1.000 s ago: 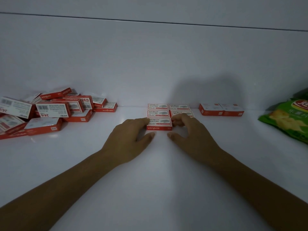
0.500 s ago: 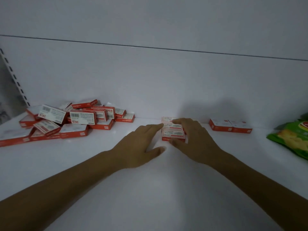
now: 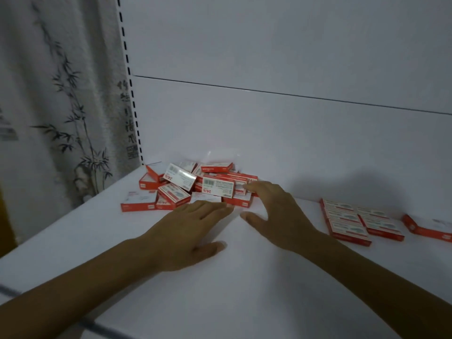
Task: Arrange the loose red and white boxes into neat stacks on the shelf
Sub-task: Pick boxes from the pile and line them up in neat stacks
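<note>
Hands, left (image 3: 186, 231) and right (image 3: 276, 211), fingers spread (nothing held), at the loose box pile (image 3: 193, 187) on the shelf (image 3: 244, 289)

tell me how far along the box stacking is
Done: a tidy block of boxes sits at the right. In hand: nothing yet; the left hand and right hand are both open, reaching into the loose pile. Left: that jumbled pile, most of the boxes in view, plus a separate box at the far right.
</note>
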`<state>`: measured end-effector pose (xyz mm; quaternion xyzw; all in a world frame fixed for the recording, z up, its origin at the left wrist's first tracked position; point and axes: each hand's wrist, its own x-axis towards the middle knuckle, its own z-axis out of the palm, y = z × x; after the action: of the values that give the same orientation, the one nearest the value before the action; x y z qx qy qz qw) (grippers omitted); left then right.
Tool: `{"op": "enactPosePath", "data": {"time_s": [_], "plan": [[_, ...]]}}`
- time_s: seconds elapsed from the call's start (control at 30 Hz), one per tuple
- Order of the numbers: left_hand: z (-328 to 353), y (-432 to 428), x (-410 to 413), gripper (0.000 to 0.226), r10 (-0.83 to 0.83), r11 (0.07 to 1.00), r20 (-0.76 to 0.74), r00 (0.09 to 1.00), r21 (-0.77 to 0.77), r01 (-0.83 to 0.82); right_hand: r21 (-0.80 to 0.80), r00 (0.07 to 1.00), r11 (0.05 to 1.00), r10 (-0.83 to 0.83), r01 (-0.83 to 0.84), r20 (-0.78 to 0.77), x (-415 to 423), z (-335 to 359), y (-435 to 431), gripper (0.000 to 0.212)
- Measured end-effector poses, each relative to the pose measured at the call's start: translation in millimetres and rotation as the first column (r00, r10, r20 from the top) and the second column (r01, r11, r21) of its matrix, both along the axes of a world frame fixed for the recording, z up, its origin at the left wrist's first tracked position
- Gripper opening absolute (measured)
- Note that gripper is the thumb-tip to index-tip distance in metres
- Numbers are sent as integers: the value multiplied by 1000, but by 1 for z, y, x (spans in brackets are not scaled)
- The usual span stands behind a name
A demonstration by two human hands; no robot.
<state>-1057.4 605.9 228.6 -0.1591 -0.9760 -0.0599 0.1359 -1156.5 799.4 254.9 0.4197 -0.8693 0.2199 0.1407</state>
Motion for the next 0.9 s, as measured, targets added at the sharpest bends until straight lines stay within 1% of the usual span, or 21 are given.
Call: {"op": "enactPosePath", "data": {"time_s": [0.1, 0.17, 0.3, 0.4, 0.53, 0.6, 0.7, 0.8, 0.83, 0.87, 0.9], "plan": [[-3, -29, 13, 66, -49, 998, -35, 998, 30, 50, -71, 997, 996, 45, -49, -58, 8, -1, -39, 49], [-3, -44, 18, 62, -80, 996, -69, 994, 44, 84, -86, 996, 995, 52, -58, -72, 13, -2, -59, 46], [-2, -67, 25, 56, -113, 993, -96, 989, 7, 114, -43, 994, 998, 41, -45, -98, 22, -21, -80, 42], [1, -82, 24, 50, -83, 996, -127, 988, -33, 80, -1, 997, 1000, 23, -23, -67, 34, -32, -83, 38], [16, -91, 9, 45, -96, 995, -222, 970, -22, 94, 15, 1000, 1000, -3, 4, -25, 42, -22, -80, 41], [18, -86, 0, 47, -129, 992, -240, 962, -28, 126, 13, 1000, 1000, 6, -5, -27, 50, -21, -72, 38], [11, -69, -5, 48, -169, 983, -257, 951, 24, 181, -35, 996, 999, -29, 26, -80, 63, -26, -60, 34], [3, -59, -6, 46, -188, 976, -251, 949, 63, 210, -166, 980, 980, -131, 105, -149, 65, -32, -53, 40], [3, -58, -8, 47, -190, 975, -259, 947, 64, 213, -184, 979, 975, -152, 126, -135, 63, -30, -54, 44], [3, -57, -9, 50, -185, 975, -258, 948, 76, 210, -173, 983, 972, -170, 156, -70, 60, -27, -55, 50], [3, -57, -9, 53, -164, 976, -238, 957, 103, 193, -118, 982, 976, -178, 185, 64, 58, -24, -56, 56]]}}
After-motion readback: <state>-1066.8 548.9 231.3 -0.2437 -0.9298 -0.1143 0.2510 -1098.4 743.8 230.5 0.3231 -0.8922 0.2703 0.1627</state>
